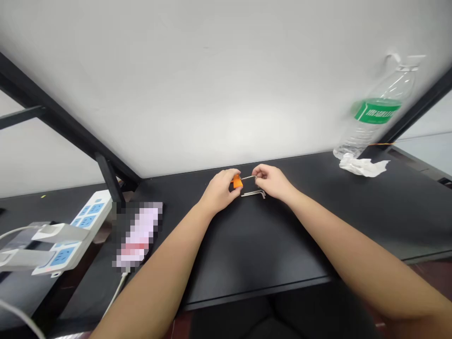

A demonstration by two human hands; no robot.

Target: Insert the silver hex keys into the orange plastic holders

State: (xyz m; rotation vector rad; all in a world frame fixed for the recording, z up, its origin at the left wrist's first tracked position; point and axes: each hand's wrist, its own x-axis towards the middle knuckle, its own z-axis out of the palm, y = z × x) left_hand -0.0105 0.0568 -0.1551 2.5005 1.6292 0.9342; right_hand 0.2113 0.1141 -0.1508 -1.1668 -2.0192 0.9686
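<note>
Over the black table, my left hand is closed on a small orange holder, its fingers at the top and its thumb below. My right hand pinches the bent end of a thin metal hex key. The key's long arm points left and reaches the orange holder; I cannot tell whether its tip is inserted. Just below, loose L-shaped hex keys lie on the table between my hands, their bent ends towards the right. My left fingers hide part of the holder.
A clear plastic bottle with a green label stands at the back right beside a crumpled white tissue. To the left are a blurred-out phone with a cable and a white power strip with plugs. A pale wall rises behind the table.
</note>
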